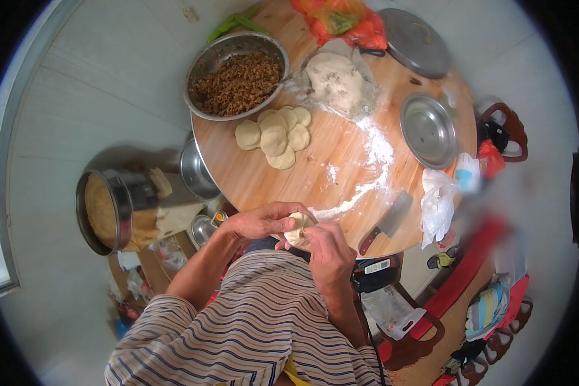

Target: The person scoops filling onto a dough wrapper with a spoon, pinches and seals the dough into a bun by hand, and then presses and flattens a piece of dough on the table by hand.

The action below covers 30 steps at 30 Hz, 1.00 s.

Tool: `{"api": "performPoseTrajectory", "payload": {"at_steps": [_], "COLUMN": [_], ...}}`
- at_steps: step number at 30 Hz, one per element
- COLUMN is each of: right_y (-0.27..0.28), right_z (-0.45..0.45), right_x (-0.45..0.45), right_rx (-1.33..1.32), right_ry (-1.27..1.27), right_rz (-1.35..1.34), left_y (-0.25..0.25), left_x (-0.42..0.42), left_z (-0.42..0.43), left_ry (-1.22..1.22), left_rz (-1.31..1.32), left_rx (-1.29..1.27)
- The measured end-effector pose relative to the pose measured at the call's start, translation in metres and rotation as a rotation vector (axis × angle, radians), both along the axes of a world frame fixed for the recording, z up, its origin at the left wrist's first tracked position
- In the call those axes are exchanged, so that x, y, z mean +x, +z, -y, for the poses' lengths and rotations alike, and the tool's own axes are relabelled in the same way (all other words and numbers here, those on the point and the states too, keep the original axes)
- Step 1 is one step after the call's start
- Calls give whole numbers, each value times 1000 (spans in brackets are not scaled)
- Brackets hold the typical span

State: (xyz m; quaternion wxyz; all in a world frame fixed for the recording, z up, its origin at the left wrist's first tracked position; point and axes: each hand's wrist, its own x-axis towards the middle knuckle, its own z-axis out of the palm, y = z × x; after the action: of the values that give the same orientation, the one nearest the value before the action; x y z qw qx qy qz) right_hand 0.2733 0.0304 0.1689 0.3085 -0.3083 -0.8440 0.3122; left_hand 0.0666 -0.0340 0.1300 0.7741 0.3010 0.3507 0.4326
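Note:
Near the table's front edge, my left hand [264, 222] cups a pale piece of dough [296, 231], thumb on top. My right hand [331, 251] pinches the dough's right side with its fingertips. The dough looks gathered at the top; any filling inside is hidden. Beyond my hands lies a heap of flat round dough wrappers [275, 140], overlapping one another. Behind them stands a metal bowl [193, 96] of brown minced filling [235, 83]. A large lump of dough [336, 80] rests on plastic at the back.
White flour [376, 157] streaks the round wooden table [238, 180]. A cleaver [392, 215] lies at the front right, near a white plastic bag [437, 206]. Farther right are a metal basin [428, 132] and a round lid [415, 44]. A steamer pot [125, 215] stands left of the table.

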Motion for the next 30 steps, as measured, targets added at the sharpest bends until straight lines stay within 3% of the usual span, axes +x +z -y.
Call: {"api": "performPoseTrajectory", "payload": {"at_steps": [4,10,17,20,22,30], "right_y": [-2,3,2,3,2,2], "right_z": [7,1,1,-1,-3,-7], "right_x": [2,5,7,6,6,6], "right_rx": [-183,-43,-93,-57,-70,-64], "right_ry": [-66,70,49,33,-39,-78], "right_rz": [17,27,-8,-15,-45,-24], "left_y": [10,15,9,8,15,-3], "left_x": [-3,-9,-13,-8,-1,2], "left_z": [-4,-14,-21,-21,-20,-15], "left_ry": [-55,-187,-282,-251,-43,28], "left_rz": [-101,-74,-98,-12,107,121], "left_rx": [-10,36,73,54,53,-56]}}
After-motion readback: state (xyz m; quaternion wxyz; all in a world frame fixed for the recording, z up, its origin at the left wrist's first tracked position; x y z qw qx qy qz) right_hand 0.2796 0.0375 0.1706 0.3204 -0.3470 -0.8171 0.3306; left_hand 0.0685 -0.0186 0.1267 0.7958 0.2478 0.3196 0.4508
